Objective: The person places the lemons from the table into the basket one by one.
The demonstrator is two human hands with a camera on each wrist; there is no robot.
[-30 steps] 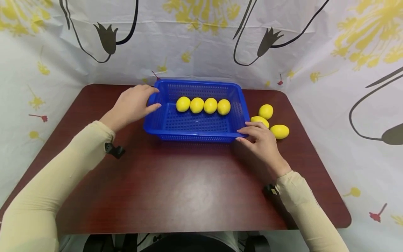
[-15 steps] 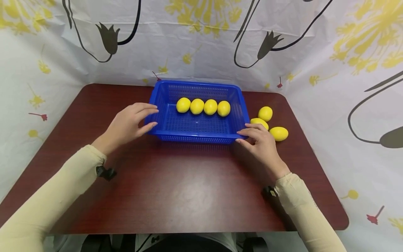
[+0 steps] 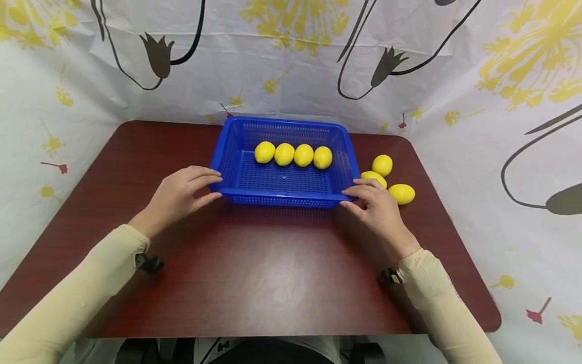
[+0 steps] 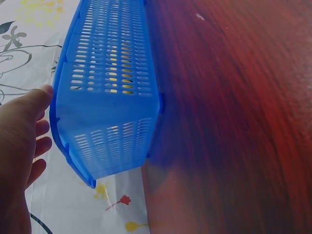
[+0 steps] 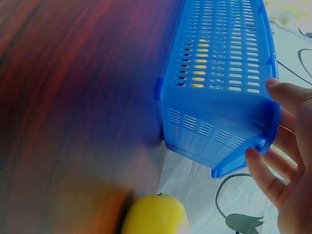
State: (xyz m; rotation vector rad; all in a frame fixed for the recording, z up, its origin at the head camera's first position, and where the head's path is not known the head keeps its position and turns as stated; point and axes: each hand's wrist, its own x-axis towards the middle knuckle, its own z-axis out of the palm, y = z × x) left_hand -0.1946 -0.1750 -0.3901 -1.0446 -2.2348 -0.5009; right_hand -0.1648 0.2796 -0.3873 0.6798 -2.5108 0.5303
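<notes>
A blue perforated plastic basket (image 3: 284, 184) stands toward the back of the table, several yellow lemons (image 3: 284, 154) lined up inside. At its front left corner is my left hand (image 3: 175, 197), fingers loosely bent and spread from the thumb. In the left wrist view that thumb (image 4: 41, 95) meets the rim, while the other fingertips lie beyond the rim's edge. My right hand (image 3: 377, 212) grips the front right corner; in the right wrist view its thumb (image 5: 282, 90) is at the front rim and another fingertip touches the side rim.
Three loose lemons (image 3: 402, 194) lie on the table right of the basket, close to my right hand. The dark red-brown table (image 3: 273, 268) extends in front of the basket. A white patterned cloth (image 3: 300, 76) hangs behind and along the sides.
My left hand has come down from the basket's left rim toward me, to the front left corner. The right hand has stayed at its corner. Basket and lemons look unmoved.
</notes>
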